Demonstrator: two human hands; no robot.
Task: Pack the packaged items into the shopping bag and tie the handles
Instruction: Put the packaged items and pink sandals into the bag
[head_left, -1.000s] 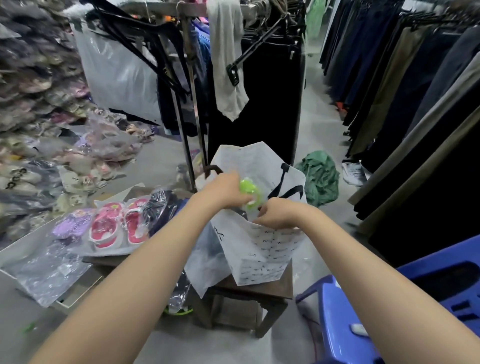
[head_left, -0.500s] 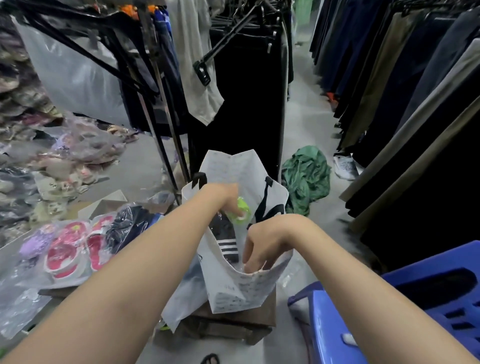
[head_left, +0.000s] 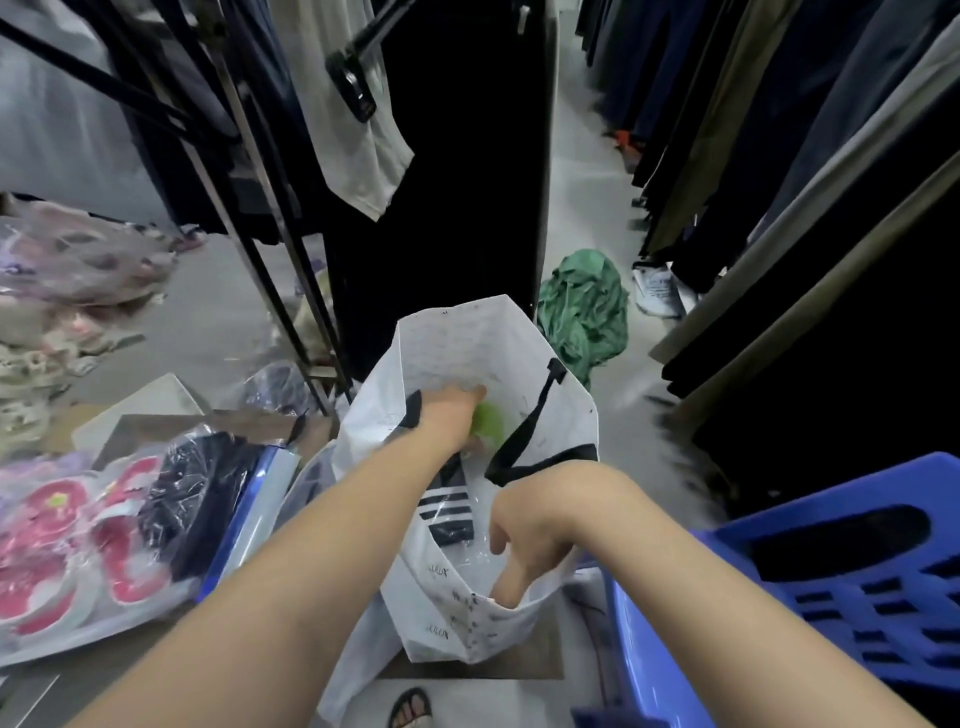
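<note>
A white shopping bag (head_left: 457, 338) with black handles (head_left: 524, 431) stands open on a small wooden stool. My left hand (head_left: 452, 415) is inside the bag's mouth, shut on a bright green packaged item (head_left: 489, 423). My right hand (head_left: 530, 530) grips the bag's near rim, fingers curled inside. A clear-wrapped black item with white stripes (head_left: 449, 506) lies inside the bag under my hands. More packaged goods lie to the left: pink slippers (head_left: 78, 540) and a dark wrapped garment (head_left: 202, 499).
A blue plastic chair (head_left: 831, 587) stands at the right. Hanging clothes racks line the back and right. A green cloth heap (head_left: 584, 306) and a white shoe (head_left: 657, 288) lie on the floor. Piles of packaged slippers (head_left: 67, 270) sit at the far left. A sandalled foot (head_left: 410, 706) shows below.
My left hand has pushed the green item from above the bag down into its mouth. My right hand slid to the bag's near rim. The camera has tilted down and closer.
</note>
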